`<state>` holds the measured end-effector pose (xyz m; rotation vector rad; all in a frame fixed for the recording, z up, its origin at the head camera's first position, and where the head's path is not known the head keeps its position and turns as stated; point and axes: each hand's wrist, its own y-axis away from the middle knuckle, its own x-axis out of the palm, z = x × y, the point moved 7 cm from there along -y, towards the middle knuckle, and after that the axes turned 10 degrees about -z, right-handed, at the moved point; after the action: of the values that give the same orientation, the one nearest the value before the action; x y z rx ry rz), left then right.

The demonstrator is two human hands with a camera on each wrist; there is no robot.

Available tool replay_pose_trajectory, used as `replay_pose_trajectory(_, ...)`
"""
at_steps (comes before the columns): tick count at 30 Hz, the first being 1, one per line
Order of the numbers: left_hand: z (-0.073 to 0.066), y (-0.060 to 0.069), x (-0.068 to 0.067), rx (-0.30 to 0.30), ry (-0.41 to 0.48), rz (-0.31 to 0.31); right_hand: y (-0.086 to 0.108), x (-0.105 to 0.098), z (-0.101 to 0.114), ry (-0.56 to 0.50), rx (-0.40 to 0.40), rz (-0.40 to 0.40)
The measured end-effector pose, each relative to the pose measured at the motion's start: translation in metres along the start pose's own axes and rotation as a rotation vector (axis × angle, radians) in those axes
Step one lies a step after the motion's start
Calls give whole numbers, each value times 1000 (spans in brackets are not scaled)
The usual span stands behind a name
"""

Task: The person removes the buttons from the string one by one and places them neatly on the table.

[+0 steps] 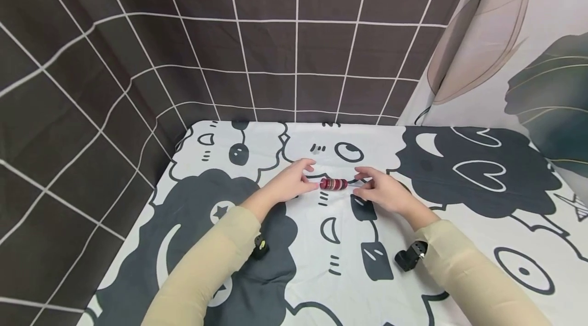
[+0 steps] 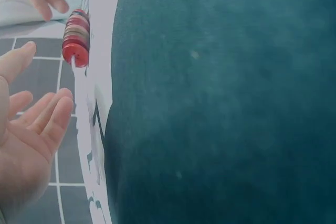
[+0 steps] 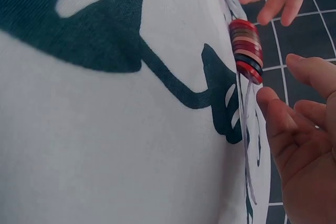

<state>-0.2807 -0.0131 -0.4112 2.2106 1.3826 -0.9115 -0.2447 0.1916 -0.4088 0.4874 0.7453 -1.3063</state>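
A row of round buttons, mostly red with pale and dark ones between, lies on its side on the patterned cloth. They are threaded face to face on a thin pale cord, which trails from the end near the right hand. On the left side is my left hand, fingers apart and loosely bent, with nothing in its grasp. Across from it my right hand is held near the cord end, its fingers parted too. Both wrist views show a gap between the hands and the buttons.
A white cloth with dark cartoon figures covers the surface. Behind and to the left hangs a dark curtain with a white grid. A leaf-print curtain hangs at the right. Each wrist wears a small black camera.
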Motion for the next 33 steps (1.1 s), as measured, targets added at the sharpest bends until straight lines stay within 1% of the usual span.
replay_pose_trajectory(5, -4, -4, 5, -3, -3, 11, -1, 1, -1, 0, -12, 2)
replay_pose_trajectory(11, -3, -6, 8, 9, -15, 23, -1, 5, 0, -19, -18, -3)
replay_pose_trajectory(22, -4, -12, 12, 25, -24, 34, -6, 11, -5, -24, 19, -21)
replay_pose_trajectory(30, -3, -12, 17, 23, -53, 46, -8, 16, -6, -11, -9, -22)
replay_pose_trajectory(33, -4, -12, 17, 36, -63, 50, -8, 16, -6, 2, -17, -19)
